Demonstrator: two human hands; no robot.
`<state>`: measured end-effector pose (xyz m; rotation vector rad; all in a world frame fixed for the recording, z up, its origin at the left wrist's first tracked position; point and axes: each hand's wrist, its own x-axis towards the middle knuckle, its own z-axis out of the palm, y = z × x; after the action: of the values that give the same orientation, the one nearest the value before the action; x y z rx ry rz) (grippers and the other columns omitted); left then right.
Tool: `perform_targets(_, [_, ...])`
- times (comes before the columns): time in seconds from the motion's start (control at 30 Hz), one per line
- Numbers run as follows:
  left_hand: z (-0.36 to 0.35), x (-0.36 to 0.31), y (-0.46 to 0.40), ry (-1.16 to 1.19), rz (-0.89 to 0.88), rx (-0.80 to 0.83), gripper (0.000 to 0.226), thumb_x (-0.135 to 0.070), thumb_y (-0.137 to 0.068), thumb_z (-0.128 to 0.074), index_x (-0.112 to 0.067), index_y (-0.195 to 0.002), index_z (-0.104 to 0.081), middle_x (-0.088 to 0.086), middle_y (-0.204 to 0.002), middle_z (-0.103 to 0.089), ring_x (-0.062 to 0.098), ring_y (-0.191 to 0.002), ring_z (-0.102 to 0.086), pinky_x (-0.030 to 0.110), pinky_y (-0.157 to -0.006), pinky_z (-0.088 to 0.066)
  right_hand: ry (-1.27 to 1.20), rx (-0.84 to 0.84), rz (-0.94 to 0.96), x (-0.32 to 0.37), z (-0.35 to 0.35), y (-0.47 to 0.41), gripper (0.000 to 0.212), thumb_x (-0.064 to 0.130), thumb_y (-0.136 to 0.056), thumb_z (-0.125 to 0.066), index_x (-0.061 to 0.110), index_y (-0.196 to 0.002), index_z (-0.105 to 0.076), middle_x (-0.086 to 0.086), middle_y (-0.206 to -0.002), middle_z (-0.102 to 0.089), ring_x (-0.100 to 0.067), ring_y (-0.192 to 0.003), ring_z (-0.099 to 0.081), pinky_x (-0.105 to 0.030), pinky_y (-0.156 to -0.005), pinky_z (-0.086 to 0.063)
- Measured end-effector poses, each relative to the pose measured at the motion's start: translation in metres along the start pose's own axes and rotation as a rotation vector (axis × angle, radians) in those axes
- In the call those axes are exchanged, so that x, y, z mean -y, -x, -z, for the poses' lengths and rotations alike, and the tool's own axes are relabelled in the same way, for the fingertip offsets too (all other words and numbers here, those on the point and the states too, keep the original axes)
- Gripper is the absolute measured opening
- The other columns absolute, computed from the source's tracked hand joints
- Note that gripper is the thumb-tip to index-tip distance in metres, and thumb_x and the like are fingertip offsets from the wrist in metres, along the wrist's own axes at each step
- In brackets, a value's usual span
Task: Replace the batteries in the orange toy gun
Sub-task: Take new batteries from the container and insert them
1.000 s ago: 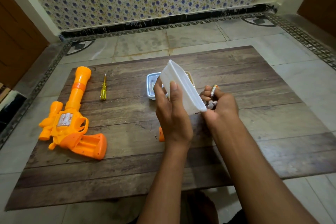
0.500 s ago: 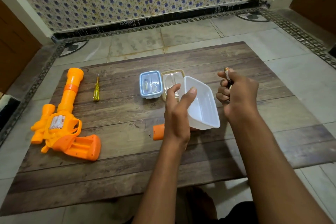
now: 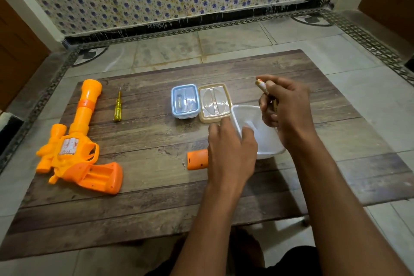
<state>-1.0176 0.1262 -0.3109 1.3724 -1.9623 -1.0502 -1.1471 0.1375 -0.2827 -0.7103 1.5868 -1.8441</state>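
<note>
Now set back down on the counter [image 3: 156, 197]: white tub [image 3: 265, 141], tipped on edge a second ago, upright again with open mouth up, just right of the orange battery cover [image 3: 197, 159]. Meaning for the task, as a judgement: fresh cells taken out, tub no longer needed, loading of the toy the next stage.

Left hand [image 3: 230, 152]: thumb and fingers curled over the near rim of the white tub, grip closed on that rim, lowering or steadying it. Right hand [image 3: 284, 107]: raised above the far right side of the white tub, fingers folded into a closed grip round batteries [image 3: 262, 86]; one gold-and-red end standing out above the thumb, a second cell partly visible lower in the fist; exact count hidden by the fingers.

Orange toy gun [image 3: 74, 143]: far left of the white tub, flat on its side on the counter, barrel pointing away, handle nearest, battery bay open and apparently empty. Untouched by either hand, well apart from both.

Yellow screwdriver [image 3: 117, 105]: left of the white tub, just right of the gun barrel. Small screw [image 3: 183, 164]: just left of the battery cover. Blue-lidded box [image 3: 185, 101] and beige lid [image 3: 215, 103]: side by side, touching, just beyond the white tub toward the wall.

Remaining, as a judgement: carrying the batteries across to the gun, seating them, refitting cover and screw.
</note>
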Motion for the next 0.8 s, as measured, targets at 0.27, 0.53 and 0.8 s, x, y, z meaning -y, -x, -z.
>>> perform_targets(0.27, [0.013,0.004,-0.002,-0.062,-0.067,-0.133,0.031,-0.034,-0.107,-0.052,-0.011,-0.119,-0.068,0.0,-0.114,-0.055,0.011,-0.095,-0.059,0.02,-0.073,-0.048,-0.02,0.264,-0.035,-0.001,-0.009,0.004,0.03,0.005,-0.106,-0.043,0.007,-0.12,-0.069,-0.015,-0.062,-0.053,-0.013,-0.038,-0.029,-0.023,-0.043,-0.021])
perform_targets(0.53, [0.072,0.032,-0.019,-0.04,-0.288,-0.405,0.012,-0.01,-0.099,-0.062,-0.01,-0.104,-0.073,0.003,-0.098,-0.066,0.012,-0.079,-0.063,0.013,-0.066,-0.047,0.006,0.434,-0.115,-0.003,-0.059,0.02,0.022,0.005,-0.103,-0.048,0.004,-0.117,-0.065,-0.015,-0.058,-0.051,-0.011,-0.038,-0.026,-0.019,-0.045,-0.019])
perform_targets(0.8, [0.141,0.076,-0.029,-0.075,-0.039,-0.785,0.03,-0.003,-0.084,-0.068,-0.005,-0.114,-0.071,0.017,-0.119,-0.062,0.034,-0.11,-0.061,0.027,-0.096,-0.04,0.213,0.56,-0.002,-0.017,-0.122,0.044,0.015,0.009,-0.105,-0.053,0.009,-0.11,-0.068,-0.011,-0.053,-0.055,-0.01,-0.033,-0.033,-0.017,-0.038,-0.027])
